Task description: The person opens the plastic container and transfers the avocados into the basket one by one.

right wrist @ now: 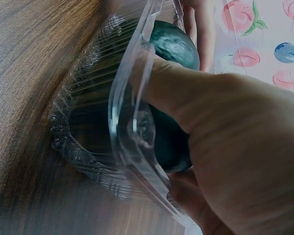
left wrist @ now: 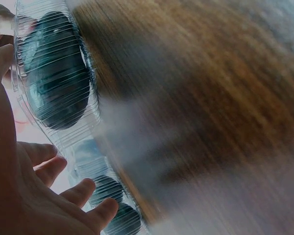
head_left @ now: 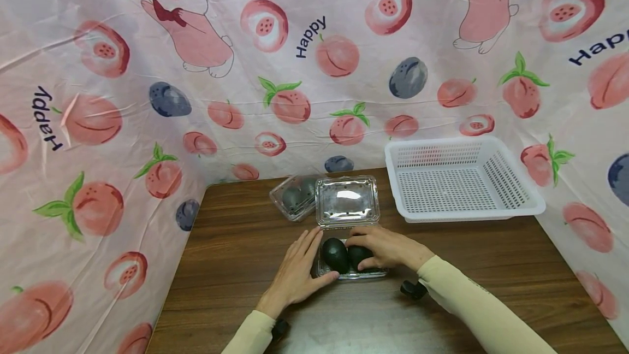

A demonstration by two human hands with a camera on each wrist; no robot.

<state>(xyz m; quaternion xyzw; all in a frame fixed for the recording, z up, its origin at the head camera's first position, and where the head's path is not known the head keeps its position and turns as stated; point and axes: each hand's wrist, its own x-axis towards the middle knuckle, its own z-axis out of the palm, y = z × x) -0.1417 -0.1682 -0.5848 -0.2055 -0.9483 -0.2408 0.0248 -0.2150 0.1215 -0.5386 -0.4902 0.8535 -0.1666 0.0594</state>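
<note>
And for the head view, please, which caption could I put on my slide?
Right grip on one avocado, another beside it in the open box, left grip alongside.

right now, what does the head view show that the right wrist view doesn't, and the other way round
Only the head view shows the white basket, the second clear box behind and the pale sleeves.

Only the right wrist view shows ribs on the side of the open clear box.

Both show that box, two dark fruits in it, the right hand gripping one, the left hand, the wooden table and the peach-print cloth.
</note>
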